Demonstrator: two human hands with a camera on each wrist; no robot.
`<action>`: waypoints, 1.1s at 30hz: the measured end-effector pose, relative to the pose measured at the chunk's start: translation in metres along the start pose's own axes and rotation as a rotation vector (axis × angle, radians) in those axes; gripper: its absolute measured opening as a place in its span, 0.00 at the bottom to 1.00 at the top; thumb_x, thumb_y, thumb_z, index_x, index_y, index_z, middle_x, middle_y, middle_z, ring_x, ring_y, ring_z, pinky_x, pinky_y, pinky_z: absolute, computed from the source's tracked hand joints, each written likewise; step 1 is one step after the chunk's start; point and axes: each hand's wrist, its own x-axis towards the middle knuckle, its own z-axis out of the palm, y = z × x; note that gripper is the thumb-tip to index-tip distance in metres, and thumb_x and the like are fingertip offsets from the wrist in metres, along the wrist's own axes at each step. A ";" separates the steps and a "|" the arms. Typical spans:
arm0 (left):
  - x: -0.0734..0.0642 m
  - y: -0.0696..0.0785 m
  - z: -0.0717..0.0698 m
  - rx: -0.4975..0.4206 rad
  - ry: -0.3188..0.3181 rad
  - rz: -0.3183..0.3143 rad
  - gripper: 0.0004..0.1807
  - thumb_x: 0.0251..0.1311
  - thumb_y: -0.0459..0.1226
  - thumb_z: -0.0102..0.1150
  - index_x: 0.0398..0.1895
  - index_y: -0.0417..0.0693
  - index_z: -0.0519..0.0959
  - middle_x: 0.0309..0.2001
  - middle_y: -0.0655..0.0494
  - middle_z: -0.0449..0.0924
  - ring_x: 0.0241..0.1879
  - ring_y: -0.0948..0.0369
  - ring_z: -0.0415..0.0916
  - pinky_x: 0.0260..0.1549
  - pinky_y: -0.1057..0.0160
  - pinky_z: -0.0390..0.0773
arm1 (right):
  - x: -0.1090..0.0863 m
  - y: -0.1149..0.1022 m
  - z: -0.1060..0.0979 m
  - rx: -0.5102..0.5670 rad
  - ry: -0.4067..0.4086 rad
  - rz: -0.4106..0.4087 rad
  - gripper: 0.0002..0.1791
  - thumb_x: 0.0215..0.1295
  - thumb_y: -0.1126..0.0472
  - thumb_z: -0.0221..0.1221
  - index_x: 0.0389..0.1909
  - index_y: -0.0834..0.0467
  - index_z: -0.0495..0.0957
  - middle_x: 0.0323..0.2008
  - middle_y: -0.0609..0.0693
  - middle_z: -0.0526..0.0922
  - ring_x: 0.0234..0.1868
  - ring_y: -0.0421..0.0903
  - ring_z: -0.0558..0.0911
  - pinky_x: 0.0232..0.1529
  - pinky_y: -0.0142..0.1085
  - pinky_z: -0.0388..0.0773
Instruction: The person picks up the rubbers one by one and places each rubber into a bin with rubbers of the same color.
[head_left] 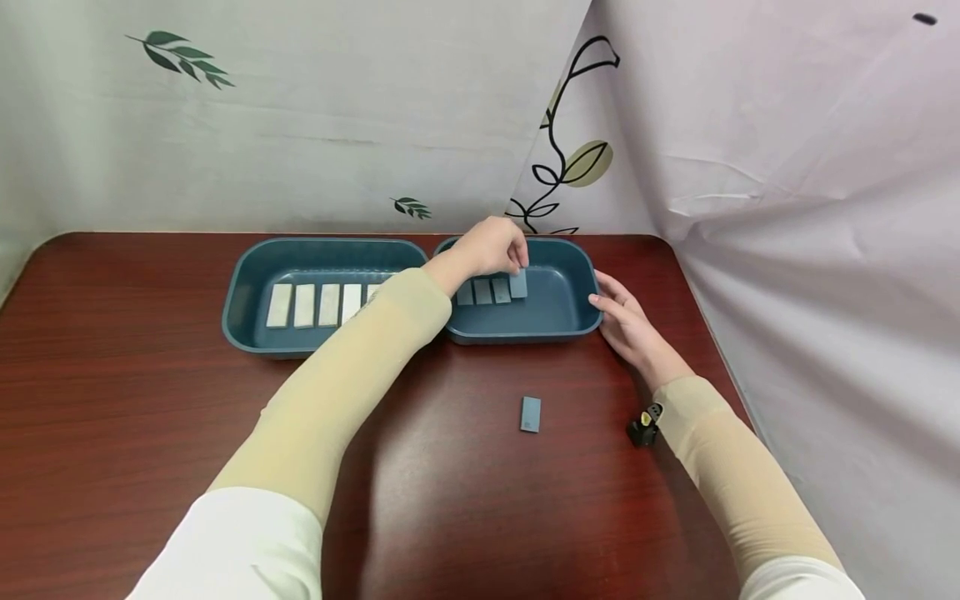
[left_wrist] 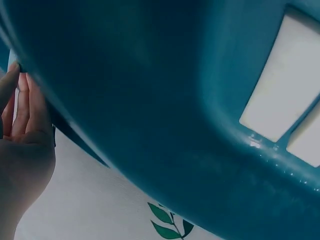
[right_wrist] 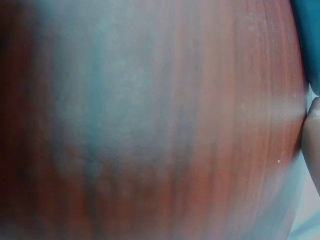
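In the head view, the left hand (head_left: 491,247) reaches into the right blue tray (head_left: 558,312) and pinches a flat grey-blue rectangular block (head_left: 518,285) by its upper end. Several similar grey-blue blocks (head_left: 482,292) stand in a row to its left, partly behind the forearm. In the left wrist view the hand (left_wrist: 27,135) shows at the left edge, its fingertips partly hidden by a tray wall. At the right tray's right end, the right hand (head_left: 628,323) holds the rim, with a digit over the edge. Only a sliver of that hand (right_wrist: 312,137) enters the right wrist view.
A second blue tray (head_left: 243,333) on the left holds a row of several white blocks (head_left: 303,306), the rightmost partly covered by the left sleeve. One grey-blue block (head_left: 530,414) lies on the red-brown wooden table (head_left: 450,500). Pale cloth (head_left: 337,125) hangs behind and at the right.
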 end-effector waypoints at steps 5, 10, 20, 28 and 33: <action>0.002 0.000 0.005 0.031 -0.007 0.009 0.03 0.67 0.31 0.71 0.36 0.48 0.87 0.43 0.50 0.90 0.46 0.56 0.85 0.52 0.58 0.83 | 0.000 0.000 -0.001 -0.007 0.001 0.003 0.24 0.82 0.71 0.46 0.72 0.52 0.67 0.62 0.40 0.79 0.60 0.37 0.79 0.58 0.27 0.77; 0.003 -0.001 0.009 0.055 -0.016 0.006 0.02 0.69 0.32 0.70 0.38 0.48 0.88 0.43 0.52 0.90 0.46 0.57 0.85 0.52 0.58 0.83 | 0.000 0.000 -0.002 -0.025 0.000 0.004 0.25 0.81 0.71 0.46 0.74 0.53 0.65 0.63 0.40 0.78 0.61 0.36 0.78 0.60 0.27 0.76; 0.006 -0.003 0.010 0.045 -0.041 0.001 0.04 0.71 0.32 0.68 0.44 0.44 0.89 0.46 0.50 0.90 0.47 0.57 0.85 0.54 0.58 0.83 | 0.001 0.001 -0.002 -0.036 0.005 0.003 0.26 0.81 0.70 0.46 0.75 0.54 0.64 0.65 0.41 0.75 0.63 0.37 0.77 0.61 0.27 0.75; 0.006 -0.006 0.012 0.038 -0.033 0.000 0.03 0.71 0.32 0.67 0.43 0.45 0.89 0.45 0.50 0.90 0.47 0.56 0.85 0.54 0.57 0.83 | 0.002 0.001 -0.002 -0.033 0.004 0.004 0.25 0.82 0.70 0.45 0.74 0.53 0.65 0.64 0.41 0.75 0.63 0.37 0.77 0.60 0.27 0.75; 0.007 -0.007 0.013 0.039 -0.028 0.004 0.03 0.71 0.32 0.67 0.43 0.46 0.89 0.45 0.50 0.90 0.47 0.56 0.85 0.54 0.56 0.83 | 0.002 0.002 -0.003 -0.030 0.006 0.000 0.24 0.82 0.71 0.44 0.73 0.52 0.66 0.64 0.41 0.76 0.62 0.37 0.78 0.60 0.27 0.75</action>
